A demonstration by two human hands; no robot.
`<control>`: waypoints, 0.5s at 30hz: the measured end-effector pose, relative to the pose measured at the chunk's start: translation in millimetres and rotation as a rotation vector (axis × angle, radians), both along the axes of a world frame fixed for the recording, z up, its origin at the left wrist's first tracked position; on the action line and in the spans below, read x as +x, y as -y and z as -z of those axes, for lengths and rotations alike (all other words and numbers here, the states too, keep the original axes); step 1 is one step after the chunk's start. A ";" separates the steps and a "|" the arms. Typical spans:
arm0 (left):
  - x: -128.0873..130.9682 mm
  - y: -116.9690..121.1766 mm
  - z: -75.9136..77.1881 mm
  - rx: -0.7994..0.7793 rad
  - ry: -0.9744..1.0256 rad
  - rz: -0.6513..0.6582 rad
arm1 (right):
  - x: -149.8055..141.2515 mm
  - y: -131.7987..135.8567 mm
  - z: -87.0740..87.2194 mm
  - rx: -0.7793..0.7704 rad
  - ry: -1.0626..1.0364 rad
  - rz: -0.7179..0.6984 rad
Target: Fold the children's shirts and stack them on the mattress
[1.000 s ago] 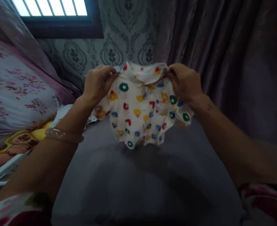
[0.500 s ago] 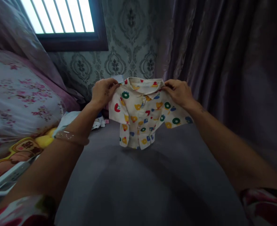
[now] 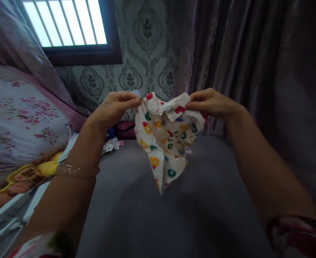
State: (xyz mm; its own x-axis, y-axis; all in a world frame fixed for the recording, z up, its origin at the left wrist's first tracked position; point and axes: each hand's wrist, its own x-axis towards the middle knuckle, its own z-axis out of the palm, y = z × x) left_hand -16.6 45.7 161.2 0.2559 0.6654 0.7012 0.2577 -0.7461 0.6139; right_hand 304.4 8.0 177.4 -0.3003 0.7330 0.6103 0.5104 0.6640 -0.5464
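Note:
A small white collared shirt (image 3: 171, 136) with red, yellow, green and blue prints hangs in the air between my hands. My left hand (image 3: 117, 107) pinches it at the shoulder beside the collar. On the other side, my right hand (image 3: 210, 102) is closed on the fabric by the collar. The shirt's lower part is crumpled and swings to a point above the grey bed sheet (image 3: 136, 222). Part of a pale card-like piece (image 3: 135, 92) shows behind my left fingers; whether I hold it cannot be made out.
At the left lie a floral-covered bundle (image 3: 29, 111), a yellow cushion (image 3: 26, 175) and a white power strip (image 3: 9, 211). Small packets (image 3: 111, 144) and a dark red roll (image 3: 125, 129) sit by the wall. A curtain (image 3: 233, 64) hangs at the right, a barred window (image 3: 72, 23) at upper left.
The shirt, hanging spread and flat before, is now bunched, its hem swung forward and lower. My hands still grip its shoulders; both wrists have turned slightly.

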 end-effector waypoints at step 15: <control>3.0 -7.4 3.7 -0.248 0.000 0.044 | 5.9 -5.4 6.8 -0.105 -0.122 -0.092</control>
